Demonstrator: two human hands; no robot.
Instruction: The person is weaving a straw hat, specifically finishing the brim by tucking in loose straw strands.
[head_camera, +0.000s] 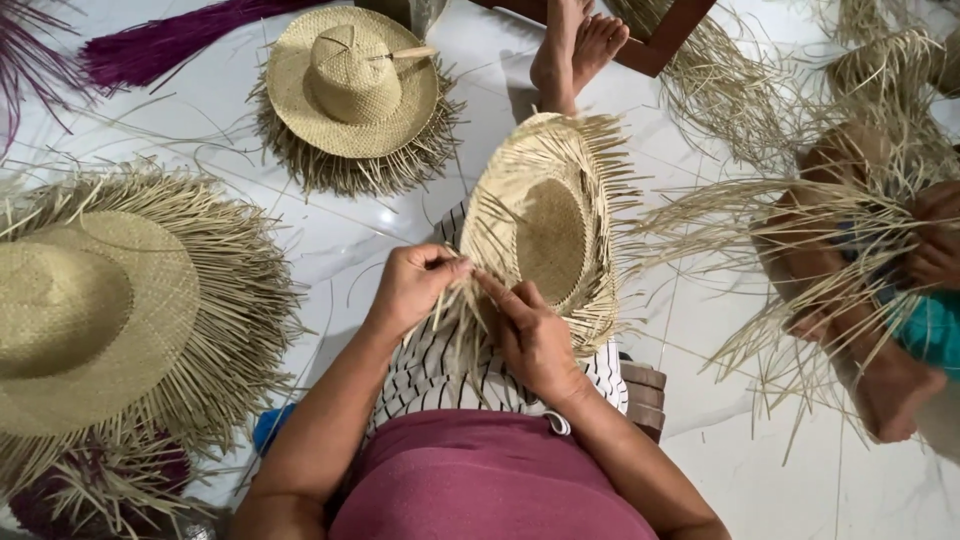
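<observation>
The half-woven straw hat (548, 235) sits tipped on its side over the person's lap, its hollow crown turned up toward the camera and loose unwoven strands fringing its brim all round. The left hand (412, 285) is pinched closed on a few of those strands at the brim's lower edge, thumb and fingertips pressed together. The right hand (533, 335) lies just beside it, fingers curled around the neighbouring strands, the forefinger stretched up against the brim. Under the hat lies a striped black-and-white cloth (440, 365) across the knees, and the person's bare feet (572, 45) stretch out beyond on the white tiled floor (400, 225).

Further up the floor rests a finished-looking hat (350, 85) with a ragged fringe, a small wooden-handled tool (402, 53) lying on its crown. A larger fringed hat (95, 310) fills the left side. A bundle of purple straw (170, 45) lies at the top left. On the right, another person's hands (935, 235) work a tangle of straw.
</observation>
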